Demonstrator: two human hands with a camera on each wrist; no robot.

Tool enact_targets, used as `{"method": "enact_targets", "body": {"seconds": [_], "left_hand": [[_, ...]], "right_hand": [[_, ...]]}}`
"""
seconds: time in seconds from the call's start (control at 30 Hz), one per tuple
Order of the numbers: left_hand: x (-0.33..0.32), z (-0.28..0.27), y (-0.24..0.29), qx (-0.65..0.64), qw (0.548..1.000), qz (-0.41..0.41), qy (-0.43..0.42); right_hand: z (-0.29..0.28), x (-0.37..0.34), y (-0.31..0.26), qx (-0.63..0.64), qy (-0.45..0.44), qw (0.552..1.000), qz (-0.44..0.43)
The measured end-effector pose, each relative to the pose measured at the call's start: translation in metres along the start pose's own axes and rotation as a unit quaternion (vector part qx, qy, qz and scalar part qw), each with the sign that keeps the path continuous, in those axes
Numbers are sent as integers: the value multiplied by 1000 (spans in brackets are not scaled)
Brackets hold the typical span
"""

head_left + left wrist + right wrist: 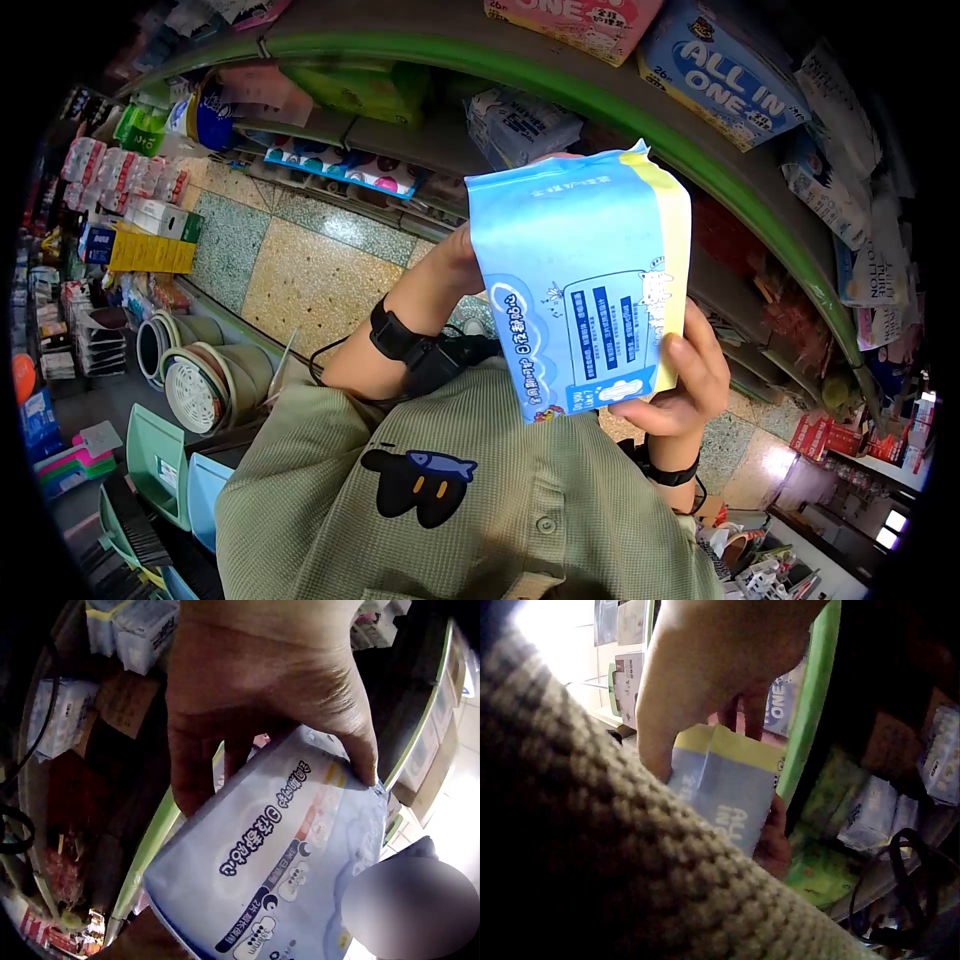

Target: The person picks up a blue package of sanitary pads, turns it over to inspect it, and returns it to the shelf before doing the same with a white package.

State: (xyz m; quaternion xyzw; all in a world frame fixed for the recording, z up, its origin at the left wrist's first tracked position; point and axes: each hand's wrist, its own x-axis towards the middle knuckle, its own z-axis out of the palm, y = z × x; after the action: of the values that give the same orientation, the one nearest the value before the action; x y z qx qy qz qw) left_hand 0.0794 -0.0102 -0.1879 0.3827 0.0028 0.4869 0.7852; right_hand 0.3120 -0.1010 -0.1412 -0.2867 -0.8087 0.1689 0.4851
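A blue-and-yellow soft pack of sanitary pads (580, 270) is held up in front of the chest, its printed side facing up in the head view. My left hand (262, 697) grips one end of it, thumb along one edge and fingers around the other side; in the head view most of this hand is hidden behind the pack. At the yellow end, my right hand (693, 380) holds the pack with its thumb on the near side. The right wrist view shows the right hand (712, 675) bent over the yellow end, partly blocked by a sleeve.
A green-edged shelf (690, 140) curves just beyond the pack, bearing a blue "ALL IN ONE" box (720, 75) and a pink box (580, 25). Stacked buckets (215, 380) and green dustpans (157, 465) stand at the left, beside a tiled floor (300, 265).
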Motion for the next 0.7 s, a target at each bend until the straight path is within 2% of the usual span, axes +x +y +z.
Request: {"method": "enact_targets", "body": {"seconds": [0.13,0.2,0.23,0.27,0.33,0.37,0.47,0.5,0.53,0.6,0.63,0.7], "left_hand": [[-4,1,-4,2,997,45,56],[-5,13,0,34,992,56,108],[-6,20,2,59,987,54,139],[-4,24,-2,85,985,71,133],[1,33,-12,137,978,102,119],[0,32,-13,165,979,88,79],[-2,17,-7,117,992,41,24],[-2,23,-5,58,997,46,35],[-4,25,-3,120,992,18,44],[-12,26,2,244,967,-39,62],[-11,32,1,249,966,1,61],[-15,20,3,376,926,23,-34]], "right_hand": [[5,-2,5,44,122,986,108],[8,6,2,69,220,937,264],[7,9,4,84,202,928,302],[1,-3,16,123,152,912,361],[3,-22,28,384,140,811,419],[6,-24,30,413,155,809,389],[-8,-25,42,398,186,807,395],[-18,-18,40,354,176,833,388],[-27,-12,37,291,173,855,393],[-43,0,35,243,156,887,362],[-47,9,29,256,182,871,377],[-51,25,18,280,246,835,405]]}}
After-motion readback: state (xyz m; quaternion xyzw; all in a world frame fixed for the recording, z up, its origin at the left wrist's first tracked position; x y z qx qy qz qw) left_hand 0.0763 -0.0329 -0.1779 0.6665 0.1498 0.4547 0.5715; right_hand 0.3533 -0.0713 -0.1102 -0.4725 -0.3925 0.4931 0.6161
